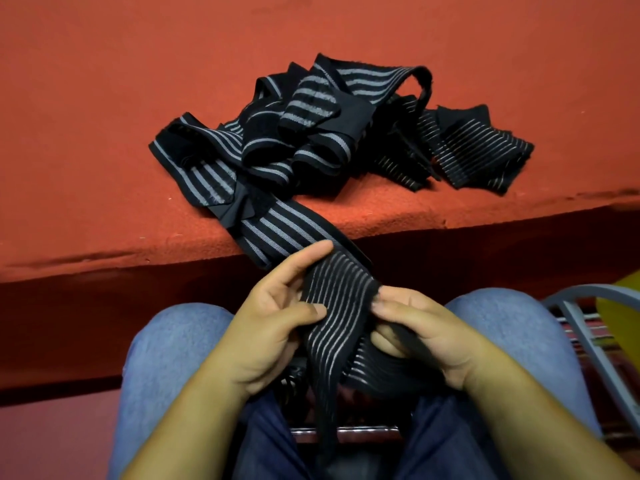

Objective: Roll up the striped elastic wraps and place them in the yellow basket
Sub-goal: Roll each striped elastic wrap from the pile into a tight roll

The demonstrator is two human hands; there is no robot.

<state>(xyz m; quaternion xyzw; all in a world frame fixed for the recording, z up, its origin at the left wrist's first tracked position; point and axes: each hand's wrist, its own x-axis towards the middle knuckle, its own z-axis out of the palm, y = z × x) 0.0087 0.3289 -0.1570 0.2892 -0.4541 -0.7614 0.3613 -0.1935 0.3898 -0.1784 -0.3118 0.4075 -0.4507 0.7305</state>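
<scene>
Red ledge (104,133), wraps (311,133) heaped far.
Near, left hand (270,327) and right hand (426,334) pinch one wrap (336,306) over lap (180,341).

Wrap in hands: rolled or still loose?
Mostly unrolled. The wrap runs flat past the left hand to the red ledge; a partial roll seems started under the right hand.

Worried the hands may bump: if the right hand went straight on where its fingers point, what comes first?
The striped wrap that the right hand pinches; just beyond it, probably the left hand, though depth is unclear.
</scene>
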